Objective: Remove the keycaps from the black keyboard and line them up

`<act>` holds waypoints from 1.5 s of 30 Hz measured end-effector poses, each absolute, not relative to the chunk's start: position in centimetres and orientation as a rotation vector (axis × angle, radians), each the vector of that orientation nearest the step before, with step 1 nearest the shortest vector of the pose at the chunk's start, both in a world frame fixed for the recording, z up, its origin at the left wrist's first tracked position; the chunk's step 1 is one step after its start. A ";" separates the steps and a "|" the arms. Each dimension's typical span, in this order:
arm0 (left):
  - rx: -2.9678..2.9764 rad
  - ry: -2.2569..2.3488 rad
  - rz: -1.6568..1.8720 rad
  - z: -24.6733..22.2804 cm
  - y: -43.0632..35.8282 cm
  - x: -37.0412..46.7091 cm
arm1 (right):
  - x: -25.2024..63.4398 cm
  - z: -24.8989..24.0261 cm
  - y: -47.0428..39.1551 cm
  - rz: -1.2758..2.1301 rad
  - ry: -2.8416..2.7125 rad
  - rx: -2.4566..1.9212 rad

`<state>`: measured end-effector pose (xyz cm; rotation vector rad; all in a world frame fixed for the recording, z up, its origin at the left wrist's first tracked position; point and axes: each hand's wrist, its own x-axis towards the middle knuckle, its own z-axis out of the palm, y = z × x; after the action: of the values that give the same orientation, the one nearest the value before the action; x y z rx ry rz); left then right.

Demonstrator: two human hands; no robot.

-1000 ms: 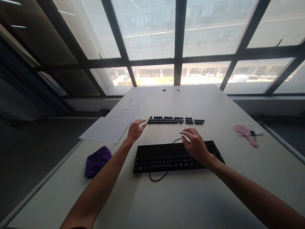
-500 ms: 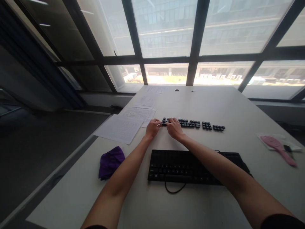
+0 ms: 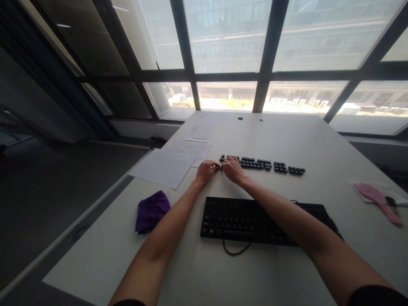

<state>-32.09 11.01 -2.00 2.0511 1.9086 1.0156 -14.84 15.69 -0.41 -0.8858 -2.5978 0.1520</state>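
Loose black keycaps (image 3: 251,163) lie in grouped rows across the middle of the white table. At the left end of these rows my left hand (image 3: 205,171) is closed, thumb and forefinger pinched at a small dark piece that looks like a keycap. My right hand (image 3: 232,170) meets it from the right, fingers bent together over the front edge of the leftmost group; what they hold, if anything, is hidden. Nearer to me, under my right forearm, is a black keyboard (image 3: 242,221) with a looped cable in front.
Written paper sheets (image 3: 165,165) run along the table's left edge. A purple cloth (image 3: 153,211) lies beside my left forearm. On the right, a pink hairbrush (image 3: 371,193) rests partly on a clear wrapper. Windows stand behind the white table (image 3: 287,140).
Both hands have drawn slightly toward me relative to the keycaps, uncovering more of the leftmost group. The view has shifted a little.
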 end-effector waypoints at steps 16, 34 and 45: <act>1.797 1.623 1.149 1.1 -8.0 -30.4 | -9.9 1.1 -0.3 0.892 -2.178 -0.818; 2.330 1.580 0.940 1.0 -8.6 -30.4 | -10.6 -1.1 -2.0 0.735 -2.250 -0.616; 2.470 1.640 0.904 0.6 -9.0 -29.9 | -10.4 -0.2 -2.8 0.595 -2.362 -0.626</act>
<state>-29.86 -8.97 0.58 2.4700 1.6400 0.9044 -10.35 -2.83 -0.17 -0.6259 -2.3624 0.5952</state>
